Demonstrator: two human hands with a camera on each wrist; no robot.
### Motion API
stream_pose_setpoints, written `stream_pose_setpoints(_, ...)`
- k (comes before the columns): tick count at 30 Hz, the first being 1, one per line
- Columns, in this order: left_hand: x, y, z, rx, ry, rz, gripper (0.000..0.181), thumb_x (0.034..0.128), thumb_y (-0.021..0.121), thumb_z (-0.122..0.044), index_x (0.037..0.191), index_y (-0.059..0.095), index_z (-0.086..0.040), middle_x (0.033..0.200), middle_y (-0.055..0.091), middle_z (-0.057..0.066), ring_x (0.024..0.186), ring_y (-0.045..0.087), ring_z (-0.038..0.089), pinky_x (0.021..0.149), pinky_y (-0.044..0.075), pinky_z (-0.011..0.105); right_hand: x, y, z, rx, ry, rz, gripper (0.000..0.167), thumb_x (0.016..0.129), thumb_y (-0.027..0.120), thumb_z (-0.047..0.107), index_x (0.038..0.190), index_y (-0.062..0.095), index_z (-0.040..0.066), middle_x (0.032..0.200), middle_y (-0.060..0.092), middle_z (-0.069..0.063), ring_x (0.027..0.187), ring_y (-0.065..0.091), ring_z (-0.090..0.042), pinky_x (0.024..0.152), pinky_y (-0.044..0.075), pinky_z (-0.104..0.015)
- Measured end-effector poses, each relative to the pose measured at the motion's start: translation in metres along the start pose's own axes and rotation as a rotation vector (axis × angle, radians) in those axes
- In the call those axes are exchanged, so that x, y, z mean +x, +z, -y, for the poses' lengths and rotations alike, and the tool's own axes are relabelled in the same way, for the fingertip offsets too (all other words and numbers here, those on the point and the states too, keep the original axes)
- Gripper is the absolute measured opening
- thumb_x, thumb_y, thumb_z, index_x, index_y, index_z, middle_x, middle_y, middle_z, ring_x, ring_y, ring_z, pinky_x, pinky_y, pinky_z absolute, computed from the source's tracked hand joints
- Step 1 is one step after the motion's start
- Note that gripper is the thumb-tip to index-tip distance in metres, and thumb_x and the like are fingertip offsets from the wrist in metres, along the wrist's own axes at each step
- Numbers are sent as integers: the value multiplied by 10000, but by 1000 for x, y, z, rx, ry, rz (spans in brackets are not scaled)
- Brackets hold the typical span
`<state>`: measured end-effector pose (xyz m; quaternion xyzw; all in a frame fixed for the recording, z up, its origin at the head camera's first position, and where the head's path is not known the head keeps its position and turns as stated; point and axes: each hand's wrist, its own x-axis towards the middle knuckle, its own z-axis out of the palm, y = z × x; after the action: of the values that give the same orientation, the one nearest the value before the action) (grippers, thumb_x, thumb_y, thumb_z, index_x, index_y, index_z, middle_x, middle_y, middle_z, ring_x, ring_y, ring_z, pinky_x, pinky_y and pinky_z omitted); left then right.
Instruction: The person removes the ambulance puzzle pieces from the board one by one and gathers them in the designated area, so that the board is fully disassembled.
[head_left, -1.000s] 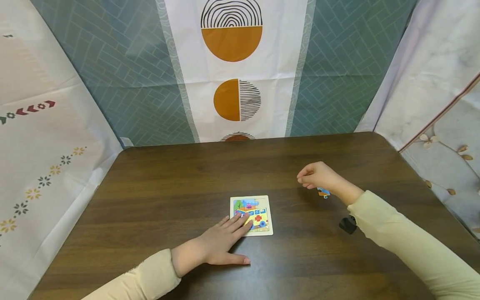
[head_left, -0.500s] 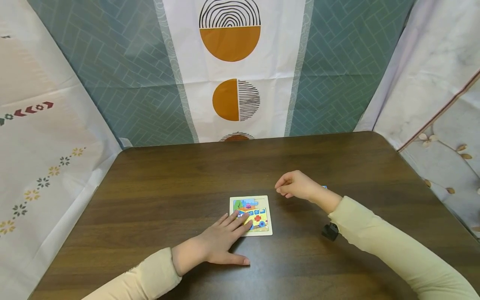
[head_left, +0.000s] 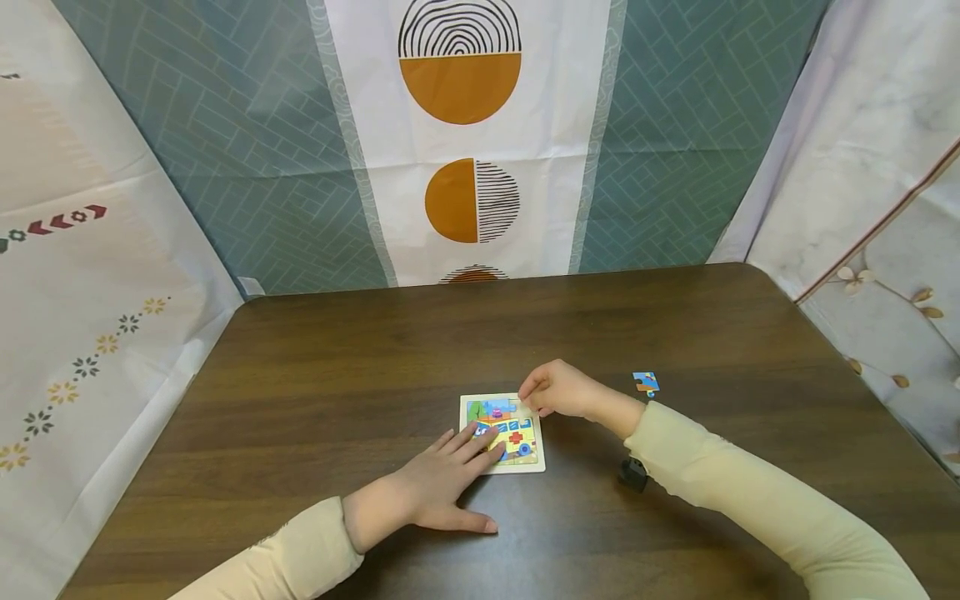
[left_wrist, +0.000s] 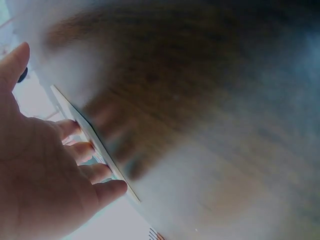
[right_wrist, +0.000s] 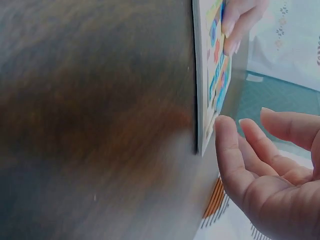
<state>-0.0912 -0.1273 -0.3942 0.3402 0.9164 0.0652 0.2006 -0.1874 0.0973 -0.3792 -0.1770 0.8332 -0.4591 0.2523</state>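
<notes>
A square puzzle board [head_left: 534, 469] with a pale frame lies on the table and shows a yellow vehicle with a red cross. My left hand [head_left: 438, 492] rests on its lower left part with fingers spread, thumb on the table side. At the board's upper right corner is my right hand [head_left: 572, 392], its fingers bent. In the right wrist view my right hand [right_wrist: 270, 170] has thumb and fingers apart beside the board [right_wrist: 201, 100], with nothing visible between them. The left wrist view shows my left hand [left_wrist: 45, 175] against the board's edge [left_wrist: 95, 140].
One loose blue and orange puzzle piece [head_left: 646, 382] lies on the brown table [head_left: 337, 358], to the right of the board and beyond my right forearm. A small black device [head_left: 633, 473] is at my right wrist. Patterned cloths [head_left: 285, 125] hang around the table.
My right hand has moved left and nearer, from beside the loose piece to the board's upper right corner, and the piece is uncovered. My left hand stays on the board.
</notes>
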Motion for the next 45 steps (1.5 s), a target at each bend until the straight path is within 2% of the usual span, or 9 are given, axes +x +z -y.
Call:
stream_pose_setpoints(4, 0, 1, 1, 11, 3, 2, 902, 838, 539, -665, 1528, 215, -183, 1606, 124, 19, 1478, 61, 279, 1170, 158, 497, 2, 5, 0, 2, 1, -3, 199, 844, 591, -35, 1016, 639, -123, 967, 682, -209, 812, 644, -198, 748, 575, -346)
stream_pose_setpoints(11, 1, 0, 1, 14, -1, 8, 910, 832, 551, -664, 1529, 209, -190, 1607, 113, 15, 1477, 63, 283, 1162, 165, 519, 4, 9, 1, -63, -11, -11, 205, 838, 617, 6, 1017, 665, -81, 946, 693, -155, 762, 605, -152, 718, 550, -299)
stream_pose_setpoints(15, 2, -1, 1, 47, 0, 0, 904, 831, 549, -666, 1527, 220, -192, 1605, 129, 18, 1474, 87, 293, 1155, 185, 526, 5, 10, 2, -61, -1, -14, 198, 841, 615, 9, 1014, 665, -73, 952, 693, -150, 771, 606, -146, 720, 547, -298)
stream_pose_setpoints(21, 2, -1, 0, 49, 1, -10, 909, 825, 546, -677, 1523, 236, -184, 1602, 142, 29, 1466, 127, 299, 1154, 199, 514, 7, 10, 2, -25, -12, -10, 185, 851, 611, 12, 1002, 660, -82, 945, 694, -171, 787, 637, -165, 734, 559, -330)
stream_pose_setpoints(28, 3, -2, -1, 39, 3, -14, 921, 820, 549, -680, 1519, 243, -164, 1600, 151, 41, 1473, 111, 269, 1171, 164, 485, 12, 9, 0, 32, -6, -19, 168, 858, 611, 6, 990, 649, -90, 942, 691, -193, 791, 660, -186, 741, 570, -342)
stream_pose_setpoints(34, 2, 0, -1, 59, 6, -14, 932, 813, 553, -685, 1521, 238, -167, 1599, 154, 40, 1473, 119, 265, 1161, 193, 493, 16, 10, -2, 81, 11, -23, 155, 854, 621, -20, 973, 634, -118, 895, 676, -214, 763, 655, -183, 736, 579, -352)
stream_pose_setpoints(45, 2, 1, -1, 75, 6, -19, 936, 808, 559, -686, 1520, 242, -168, 1600, 154, 36, 1472, 122, 265, 1153, 213, 500, 26, 19, -5, 145, 60, -79, 148, 825, 607, -66, 961, 614, -123, 795, 643, -147, 679, 628, -157, 684, 582, -326)
